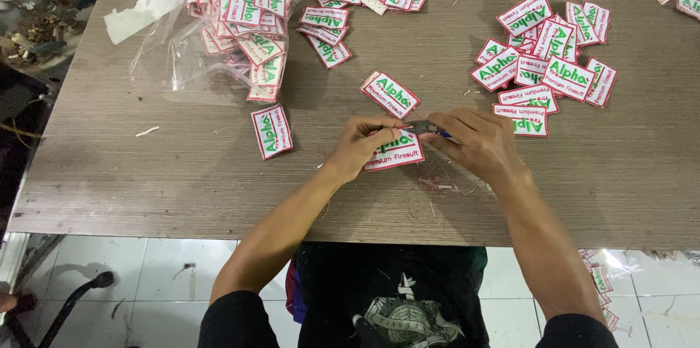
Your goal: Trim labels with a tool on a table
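My left hand [362,145] pinches a white embroidered patch [397,152] with a red border and green lettering, held just above the brown wooden table [146,173]. My right hand [477,141] grips a small metal thread snipper [423,128] whose tip meets the top edge of that patch. Both hands are close together at the table's middle front. A little clump of cut threads [441,179] lies under my right hand.
A heap of the same patches [547,56] lies at the right, and a smaller group [350,5] at the back. A clear plastic bag of patches [244,20] sits back left. Single patches [271,131] [391,94] lie near my hands. More patches [601,282] are on the tiled floor.
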